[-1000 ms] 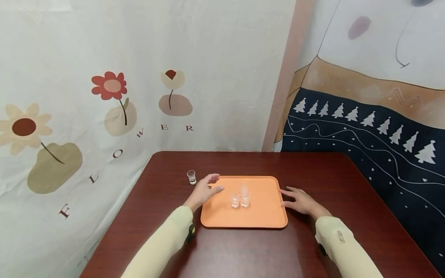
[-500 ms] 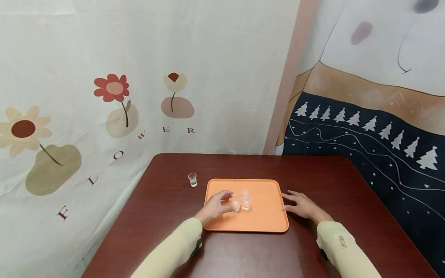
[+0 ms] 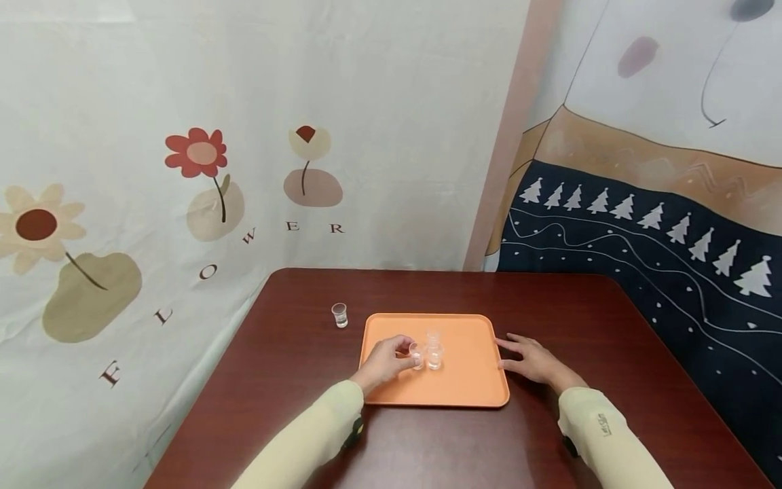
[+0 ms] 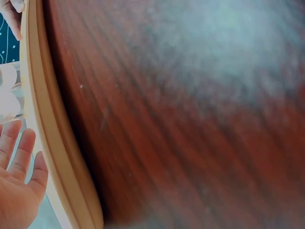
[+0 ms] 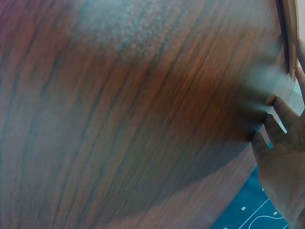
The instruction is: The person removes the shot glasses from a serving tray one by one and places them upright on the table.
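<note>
Indoor corner of a room, home or studio can't be told — a dark red-brown wood-grain table with rounded corners (image 3: pixel 440 441) standing against a creased off-white cloth hanging with printed flowers and letters (image 3: pixel 391 102), plus a navy, tan and white hanging with pale pine trees (image 3: pixel 660 251) on the right.

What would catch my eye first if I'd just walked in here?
Probably the bright orange tray on the dark table, with small clear glasses near its middle, the left hand at one of them and the right hand by the tray's right edge. Next, perhaps the lone glass off the tray, beyond its far left corner. Behind, a red flower stands out on the pale backdrop.
</note>
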The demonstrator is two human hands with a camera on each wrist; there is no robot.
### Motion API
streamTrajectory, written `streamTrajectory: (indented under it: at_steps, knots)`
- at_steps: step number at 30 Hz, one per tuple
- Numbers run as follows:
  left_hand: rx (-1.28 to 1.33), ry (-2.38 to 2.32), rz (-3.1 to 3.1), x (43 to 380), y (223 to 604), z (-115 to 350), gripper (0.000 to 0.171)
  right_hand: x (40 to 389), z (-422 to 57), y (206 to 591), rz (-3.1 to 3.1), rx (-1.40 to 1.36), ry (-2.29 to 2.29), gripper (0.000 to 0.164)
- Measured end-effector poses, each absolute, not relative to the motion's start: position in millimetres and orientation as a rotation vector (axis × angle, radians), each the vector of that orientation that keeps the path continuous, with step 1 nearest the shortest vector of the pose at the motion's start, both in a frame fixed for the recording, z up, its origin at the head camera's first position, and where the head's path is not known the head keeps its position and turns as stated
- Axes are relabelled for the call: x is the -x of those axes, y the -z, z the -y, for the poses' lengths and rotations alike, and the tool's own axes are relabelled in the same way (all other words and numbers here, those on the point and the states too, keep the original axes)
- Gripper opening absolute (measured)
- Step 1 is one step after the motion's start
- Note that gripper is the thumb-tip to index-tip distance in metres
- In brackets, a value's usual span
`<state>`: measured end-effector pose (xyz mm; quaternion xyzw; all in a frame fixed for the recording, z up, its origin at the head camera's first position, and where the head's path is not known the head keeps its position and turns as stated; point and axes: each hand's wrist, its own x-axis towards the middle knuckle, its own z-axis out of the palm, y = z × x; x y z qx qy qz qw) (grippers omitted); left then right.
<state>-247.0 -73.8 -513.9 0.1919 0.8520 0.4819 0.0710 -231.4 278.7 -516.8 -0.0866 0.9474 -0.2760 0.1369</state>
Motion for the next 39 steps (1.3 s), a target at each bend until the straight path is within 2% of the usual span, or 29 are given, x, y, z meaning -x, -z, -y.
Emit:
streamTrajectory:
  at_steps: [12, 30, 39]
  knots:
    - [-0.543, -1.495, -2.684, 261.3, 502.1, 100.3, 0.02, 229.9, -285.2, 517.3, -2.764, 0.32, 0.799, 0.067]
    - [-0.115, -1.571, -2.896, 276.0, 503.4, 184.3, 0.033, 229.8, -279.5, 517.2, -2.748, 0.269, 0.818, 0.065]
    - [0.04, -1.584, -2.938, 279.6, 509.9, 207.0, 0.037, 230.2, -277.7, 513.8, -2.74, 0.258, 0.81, 0.066]
